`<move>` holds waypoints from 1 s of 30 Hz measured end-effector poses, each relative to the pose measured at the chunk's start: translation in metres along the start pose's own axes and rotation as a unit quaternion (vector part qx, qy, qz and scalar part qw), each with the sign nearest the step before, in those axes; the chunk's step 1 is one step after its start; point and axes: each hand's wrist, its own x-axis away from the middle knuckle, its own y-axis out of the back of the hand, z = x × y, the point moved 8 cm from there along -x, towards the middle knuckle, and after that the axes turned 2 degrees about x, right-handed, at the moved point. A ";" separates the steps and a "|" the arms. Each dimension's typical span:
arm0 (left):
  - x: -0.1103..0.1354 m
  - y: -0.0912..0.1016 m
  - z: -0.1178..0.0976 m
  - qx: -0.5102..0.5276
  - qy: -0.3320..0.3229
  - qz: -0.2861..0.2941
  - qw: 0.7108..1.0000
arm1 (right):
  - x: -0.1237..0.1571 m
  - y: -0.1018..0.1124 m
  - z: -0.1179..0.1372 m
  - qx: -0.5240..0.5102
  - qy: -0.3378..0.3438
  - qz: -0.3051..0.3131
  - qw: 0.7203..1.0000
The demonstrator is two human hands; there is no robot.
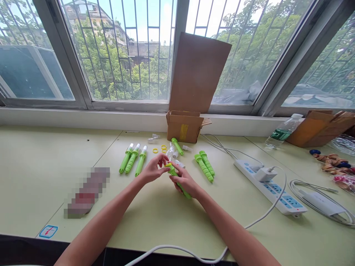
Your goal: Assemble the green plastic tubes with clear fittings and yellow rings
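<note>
My right hand [185, 181] is wrapped round a green ribbed tube [181, 186] held slanted above the pale green table [166, 218]. My left hand [154, 169] pinches at the tube's upper end, where a yellow ring [168, 165] sits. To the left lie three green tubes with clear white tips [132, 159] side by side. Two bare green ribbed tubes [204, 166] lie to the right. Loose yellow rings [159, 149], small clear parts [173, 153] and one more green tube [177, 146] lie just beyond my hands.
A small open cardboard box [183, 125] stands by the window sill, a cardboard sheet [197, 70] leaning behind it. A white power strip [273, 186] with a charger and cables lies at right. A water bottle [283, 131], another box [318, 127] and toys sit far right.
</note>
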 end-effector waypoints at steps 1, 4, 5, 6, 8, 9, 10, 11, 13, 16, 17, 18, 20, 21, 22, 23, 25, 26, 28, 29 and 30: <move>0.000 0.000 0.001 -0.002 0.002 -0.001 1.000 | 0.000 0.000 0.000 -0.002 0.000 0.000 1.000; 0.000 0.000 0.004 -0.003 0.005 -0.011 1.000 | 0.000 0.001 -0.001 0.001 0.002 -0.008 1.000; 0.000 0.000 0.005 -0.003 0.006 -0.014 1.000 | -0.001 0.001 -0.001 0.003 0.001 -0.010 1.000; 0.000 0.000 0.005 -0.002 0.008 -0.015 1.000 | -0.001 0.002 -0.001 0.004 0.001 -0.012 1.000; 0.001 0.000 0.007 0.002 0.012 -0.017 1.000 | -0.001 0.002 -0.001 0.005 -0.002 -0.014 1.000; 0.001 0.000 0.007 0.005 0.014 -0.019 1.000 | -0.001 0.002 -0.001 0.006 -0.003 -0.014 1.000; 0.001 0.000 0.008 0.008 0.016 -0.021 1.000 | -0.001 0.001 -0.001 0.006 -0.004 -0.014 1.000; 0.001 0.000 0.009 0.013 0.017 -0.023 0.999 | -0.001 0.001 -0.002 0.005 -0.006 -0.015 1.000; 0.001 0.001 0.011 0.024 0.022 -0.023 0.999 | -0.001 0.000 -0.002 0.002 -0.009 -0.016 1.000; 0.000 0.001 0.016 0.041 0.037 -0.017 0.998 | -0.002 -0.001 -0.003 -0.001 -0.009 -0.012 1.000; 0.000 0.001 0.017 0.046 0.043 -0.013 0.998 | -0.002 -0.001 -0.003 0.001 -0.009 -0.011 1.000; 0.000 0.001 0.018 0.052 0.049 -0.009 0.997 | -0.002 -0.001 -0.004 0.003 -0.008 -0.011 1.000; 0.000 0.000 0.020 0.067 0.059 0.001 0.996 | -0.002 -0.001 -0.005 0.011 -0.008 -0.010 1.000; 0.000 0.000 0.021 0.077 0.064 0.006 0.995 | -0.002 -0.001 -0.005 0.015 -0.009 -0.009 1.000; 0.000 0.000 0.021 0.087 0.069 0.011 0.994 | -0.002 -0.001 -0.006 0.019 -0.010 -0.008 1.000; 0.000 -0.001 0.022 0.097 0.075 0.018 0.992 | -0.002 -0.001 -0.006 0.023 -0.012 -0.007 1.000; 0.000 -0.002 0.023 0.113 0.087 0.029 0.989 | -0.001 -0.001 -0.007 0.026 -0.017 -0.004 1.000; 0.000 -0.003 0.024 0.118 0.091 0.032 0.988 | -0.001 -0.001 -0.007 0.025 -0.018 -0.004 1.000; 0.001 -0.003 0.024 0.118 0.095 0.028 0.988 | -0.002 -0.001 -0.007 0.025 -0.018 -0.008 1.000; 0.000 -0.002 0.024 0.114 0.093 0.021 0.989 | -0.002 -0.001 -0.007 0.025 -0.017 -0.011 0.999; 0.000 -0.001 0.024 0.109 0.089 0.012 0.990 | -0.002 0.000 -0.007 0.026 -0.017 -0.014 0.999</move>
